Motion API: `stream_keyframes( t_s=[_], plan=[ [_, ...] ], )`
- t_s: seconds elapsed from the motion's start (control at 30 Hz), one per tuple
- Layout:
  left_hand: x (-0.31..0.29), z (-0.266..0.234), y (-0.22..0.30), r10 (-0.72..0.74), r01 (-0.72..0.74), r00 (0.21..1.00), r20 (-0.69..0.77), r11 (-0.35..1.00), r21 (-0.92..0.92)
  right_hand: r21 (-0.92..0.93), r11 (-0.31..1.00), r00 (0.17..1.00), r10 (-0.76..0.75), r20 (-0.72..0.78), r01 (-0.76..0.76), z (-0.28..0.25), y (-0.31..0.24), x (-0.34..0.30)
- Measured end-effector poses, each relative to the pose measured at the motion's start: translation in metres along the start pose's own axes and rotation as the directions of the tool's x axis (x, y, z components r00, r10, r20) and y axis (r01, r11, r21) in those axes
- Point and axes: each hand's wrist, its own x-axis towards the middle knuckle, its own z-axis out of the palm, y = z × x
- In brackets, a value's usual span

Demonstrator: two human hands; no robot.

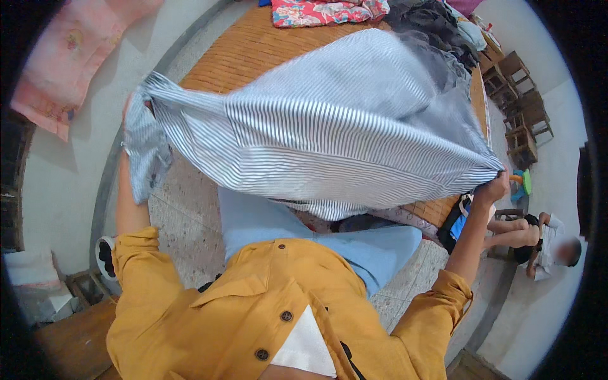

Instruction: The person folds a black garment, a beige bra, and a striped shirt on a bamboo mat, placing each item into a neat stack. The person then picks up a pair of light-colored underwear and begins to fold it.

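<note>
A blue-and-white striped shirt [329,136] is stretched out in the air between my two hands, above my lap and the near part of the bed. Its upper part billows and is blurred by motion. My right hand [496,187] is closed on the cloth's right end. At the other end, my left hand [126,114] is raised and grips the shirt; most of its fingers are hidden behind a hanging fold that looks like a sleeve.
Under the shirt lies a bed with a brown woven mat [247,54]. A red floral cloth [329,11] and dark clothes [430,28] lie at its far side. Wooden stools [522,114] stand at right, where a person [548,247] sits. A pink cloth [69,57] hangs at left.
</note>
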Motion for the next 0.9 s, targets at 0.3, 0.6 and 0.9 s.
stream_keyframes(
  t_s=[0.3,0.6,0.9],
  plan=[
    [0.009,0.08,0.006,-0.519,0.422,0.853,0.049,0.633,-0.649,0.68,0.167,0.679,0.402,0.614,-0.714,0.082,0.051,-0.025],
    [-0.031,0.224,0.013,-0.209,0.239,0.944,0.254,0.966,-0.093,0.429,0.804,0.668,-0.055,0.743,-0.411,0.066,-0.121,-0.124],
    [-0.146,0.358,0.046,-0.256,0.317,0.71,0.655,0.948,0.027,0.305,0.949,0.719,-0.266,0.642,0.079,0.097,-0.173,-0.207]
  ],
)
